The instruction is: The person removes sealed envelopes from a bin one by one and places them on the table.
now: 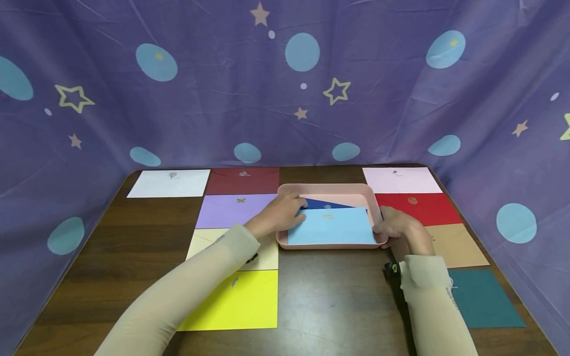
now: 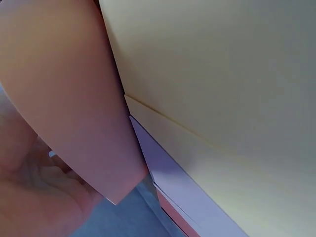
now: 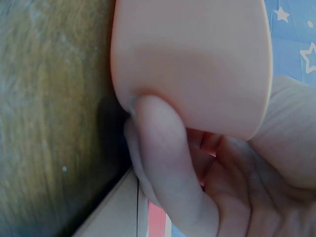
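Note:
A shallow pink tray [image 1: 329, 189] holds a light blue envelope [image 1: 329, 227] lying over a dark blue envelope [image 1: 320, 203]. My left hand [image 1: 284, 210] reaches over the tray's left wall, with curled fingers and thumb at the light blue envelope's upper left corner. Most of that grip is hidden behind the pink wall [image 2: 64, 84] in the left wrist view. My right hand [image 1: 398, 225] grips the tray's right end. The right wrist view shows a finger [image 3: 160, 118] bent against the outside of the wall near its lower edge, the thumb side by the rim.
Left of the tray lie white [image 1: 166, 187], dark red [image 1: 242, 182], lilac [image 1: 227, 210], cream [image 1: 262, 252] and yellow [image 1: 245, 306] envelopes. To its right are pale pink [image 1: 401, 183], red [image 1: 432, 212], tan [image 1: 463, 247] and teal [image 1: 485, 299] ones. A purple patterned curtain [image 1: 378, 113] surrounds the wooden table [image 1: 329, 296].

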`<state>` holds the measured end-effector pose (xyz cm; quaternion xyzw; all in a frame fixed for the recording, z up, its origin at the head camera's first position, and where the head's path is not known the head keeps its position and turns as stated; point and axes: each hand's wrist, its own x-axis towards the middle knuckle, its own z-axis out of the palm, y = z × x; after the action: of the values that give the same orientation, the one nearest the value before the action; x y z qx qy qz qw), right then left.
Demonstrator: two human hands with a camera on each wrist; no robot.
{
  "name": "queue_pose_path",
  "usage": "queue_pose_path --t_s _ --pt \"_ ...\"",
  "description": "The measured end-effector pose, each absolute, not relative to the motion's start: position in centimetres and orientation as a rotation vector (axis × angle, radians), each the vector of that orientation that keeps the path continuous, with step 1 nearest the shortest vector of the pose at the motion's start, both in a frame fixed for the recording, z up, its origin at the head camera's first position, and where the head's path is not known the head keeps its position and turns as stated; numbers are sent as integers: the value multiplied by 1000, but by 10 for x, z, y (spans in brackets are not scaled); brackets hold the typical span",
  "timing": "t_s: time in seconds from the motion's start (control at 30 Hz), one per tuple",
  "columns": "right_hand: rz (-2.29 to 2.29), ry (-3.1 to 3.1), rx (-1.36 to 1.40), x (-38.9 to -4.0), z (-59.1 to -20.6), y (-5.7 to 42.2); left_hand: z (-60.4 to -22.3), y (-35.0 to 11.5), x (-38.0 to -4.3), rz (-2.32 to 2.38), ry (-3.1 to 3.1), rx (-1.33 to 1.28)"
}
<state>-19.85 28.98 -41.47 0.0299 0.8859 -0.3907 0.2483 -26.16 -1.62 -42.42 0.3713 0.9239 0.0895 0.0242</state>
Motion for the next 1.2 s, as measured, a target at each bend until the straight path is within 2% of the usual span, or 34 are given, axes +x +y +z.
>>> queue_pose_path --t_s 0.43,0.6,0.97,1.2 --pt "-1063 2413 72 -197 -414 291 -417 -23 -261 729 2873 1079" --pt "-1085 2408 54 -196 -415 291 -409 -31 -257 933 2746 974" --pt "-1053 2429 74 -197 -416 291 -403 -45 -241 1078 2523 759" --pt "-1066 2427 67 -197 -415 291 -404 -51 -231 1154 2382 738"
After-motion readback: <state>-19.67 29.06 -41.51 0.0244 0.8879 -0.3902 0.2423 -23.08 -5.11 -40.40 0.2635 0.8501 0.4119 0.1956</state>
